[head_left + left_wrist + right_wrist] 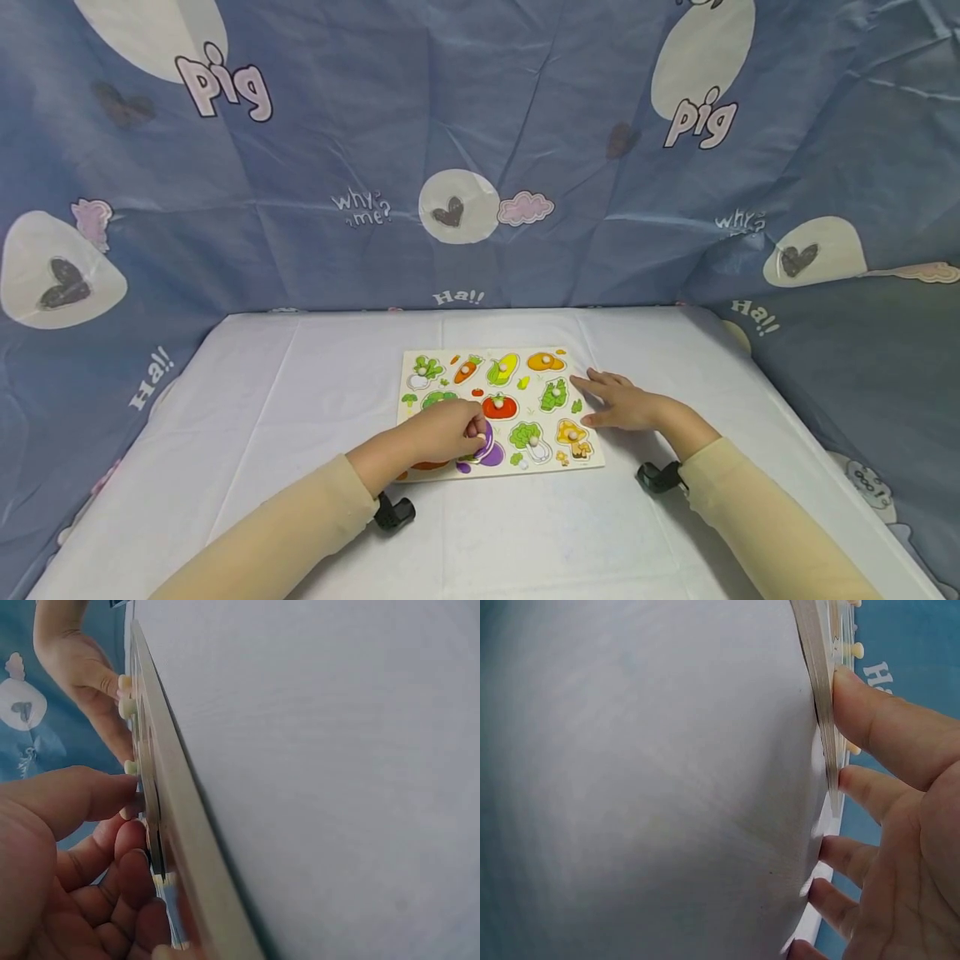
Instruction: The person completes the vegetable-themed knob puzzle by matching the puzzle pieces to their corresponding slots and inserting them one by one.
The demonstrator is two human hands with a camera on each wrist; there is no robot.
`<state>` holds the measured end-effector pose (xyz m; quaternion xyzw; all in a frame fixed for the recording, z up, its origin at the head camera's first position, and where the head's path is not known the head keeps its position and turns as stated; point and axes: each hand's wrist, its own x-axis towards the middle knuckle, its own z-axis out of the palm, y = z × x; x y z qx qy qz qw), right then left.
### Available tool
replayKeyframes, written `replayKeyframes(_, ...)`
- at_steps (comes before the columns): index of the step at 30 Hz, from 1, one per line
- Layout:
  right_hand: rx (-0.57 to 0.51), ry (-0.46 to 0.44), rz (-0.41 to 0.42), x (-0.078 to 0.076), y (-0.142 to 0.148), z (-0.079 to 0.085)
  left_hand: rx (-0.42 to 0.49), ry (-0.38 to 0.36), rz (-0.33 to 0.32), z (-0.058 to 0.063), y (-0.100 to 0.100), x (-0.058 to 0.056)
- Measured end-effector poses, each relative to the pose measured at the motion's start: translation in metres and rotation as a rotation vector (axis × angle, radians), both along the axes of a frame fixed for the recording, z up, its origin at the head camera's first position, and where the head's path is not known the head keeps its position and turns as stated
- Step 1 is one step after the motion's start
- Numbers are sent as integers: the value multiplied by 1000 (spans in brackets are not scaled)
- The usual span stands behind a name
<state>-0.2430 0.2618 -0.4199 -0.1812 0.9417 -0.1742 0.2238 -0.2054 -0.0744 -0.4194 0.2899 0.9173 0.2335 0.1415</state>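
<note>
A wooden vegetable puzzle board (537, 468) lies on the white table, with knobbed pieces in its slots. My left hand (446, 429) is over its lower left part and pinches the knob of the purple eggplant piece (489, 435) between thumb and fingers. That piece (152, 821) appears edge-on in the left wrist view, close to the board's surface. At the board's right edge, my right hand (622, 402) lies with fingers spread. Its thumb (859, 709) and index finger touch the board's edge, while the other fingertips rest on the cloth.
Around the eggplant sit a tomato piece (499, 407), a bok choy piece (530, 442) and a mushroom piece (573, 438). My left hand partly covers a broccoli piece (437, 399). A blue printed curtain (480, 275) hangs behind the white tablecloth (315, 392).
</note>
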Motion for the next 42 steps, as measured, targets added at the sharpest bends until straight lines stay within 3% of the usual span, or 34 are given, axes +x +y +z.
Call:
replayKeyframes(10, -19, 0, -6, 1, -1, 0, -32, 55, -15, -2, 2, -4)
replayKeyframes(20, -10, 1, -15, 1, -2, 0, -42, 69, -57, 4, 4, -6)
replayKeyframes(29, -15, -16, -22, 0, -2, -2, 15, 6, -132, 3, 3, -7)
replayKeyframes(36, 2, -18, -22, 0, -1, -2, 21, 52, -125, 2, -1, -5)
replayKeyframes(42, 4, -16, -17, 1, -3, 0, -4, 91, -60, 0, 1, -2)
